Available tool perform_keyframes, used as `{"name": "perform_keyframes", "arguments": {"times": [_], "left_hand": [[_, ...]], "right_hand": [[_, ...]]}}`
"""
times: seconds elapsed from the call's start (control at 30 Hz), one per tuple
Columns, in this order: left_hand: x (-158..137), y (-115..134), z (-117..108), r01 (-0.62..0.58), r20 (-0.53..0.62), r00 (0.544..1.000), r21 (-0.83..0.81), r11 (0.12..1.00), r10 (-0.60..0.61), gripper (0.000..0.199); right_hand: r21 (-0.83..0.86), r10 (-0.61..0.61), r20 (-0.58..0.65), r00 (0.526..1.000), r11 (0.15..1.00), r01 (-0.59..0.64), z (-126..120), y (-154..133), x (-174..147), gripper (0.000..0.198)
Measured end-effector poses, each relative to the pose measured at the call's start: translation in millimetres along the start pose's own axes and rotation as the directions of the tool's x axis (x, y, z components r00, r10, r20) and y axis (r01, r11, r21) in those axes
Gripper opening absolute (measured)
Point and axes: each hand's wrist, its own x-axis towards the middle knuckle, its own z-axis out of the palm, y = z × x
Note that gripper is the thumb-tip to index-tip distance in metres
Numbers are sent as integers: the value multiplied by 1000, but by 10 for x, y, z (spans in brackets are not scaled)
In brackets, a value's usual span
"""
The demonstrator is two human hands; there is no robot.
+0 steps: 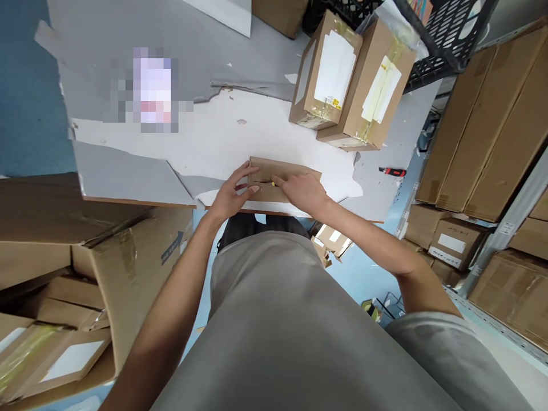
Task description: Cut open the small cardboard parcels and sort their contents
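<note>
A small brown cardboard box [285,166] lies at the table's near edge, with a narrow gap between its top flaps. My left hand [233,194] holds the box's left end, index finger on the far flap and thumb on the near one. Over the right part of the box, my right hand [303,194] has its index finger at the gap and its other fingers curled under. By that fingertip shows a tiny yellow thing [273,184], too small to name. Whether the right hand grips it is hidden.
Two taped boxes [336,68] [372,85] stand at the back right, beside a black crate [445,40]. A red and black utility knife [393,171] lies at the table's right. A large open carton [141,268] stands at the left; shelves with cartons [483,125] line the right.
</note>
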Motion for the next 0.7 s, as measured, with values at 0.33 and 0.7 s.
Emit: {"name": "perform_keyframes", "arguments": {"times": [0.33,0.7], "left_hand": [[-35,68,124,34,-58,998,57,998,-31,75],[100,15,646,45,-379,925,193,980,32,55]], "right_hand": [[0,48,-2,999,999,-48,158,330,-320,56],[79,46,-25,999,996,-44,307,578,-477,50]]}}
